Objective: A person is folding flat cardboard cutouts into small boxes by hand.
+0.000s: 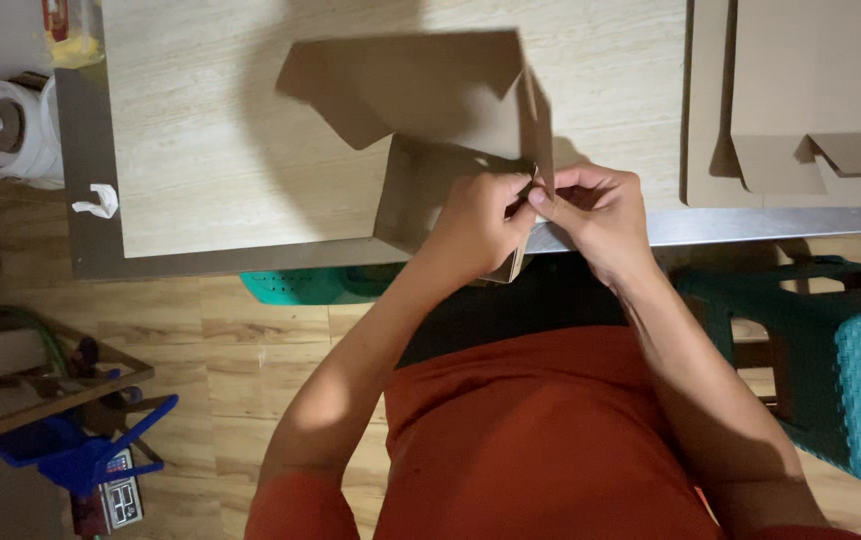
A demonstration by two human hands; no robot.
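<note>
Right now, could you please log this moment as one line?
left hand: pinching flap of brown cardboard box | right hand: pinching same flap | box: half-folded on light wooden table | flat cardboard stack: table's right

Both arms rise from the lower part of the frame and meet just right of centre. The left hand point(476, 222) comes in from the lower left, forearm bare and slanting up, its back toward the camera, fingers curled inward in a pinch. The right hand point(596, 212) comes in from the lower right, wrist bent, thumb and fingers point(551, 192) pressed together at the tips. The two hands nearly touch, fingertips facing each other. Orange sleeves cover the upper arms.
</note>
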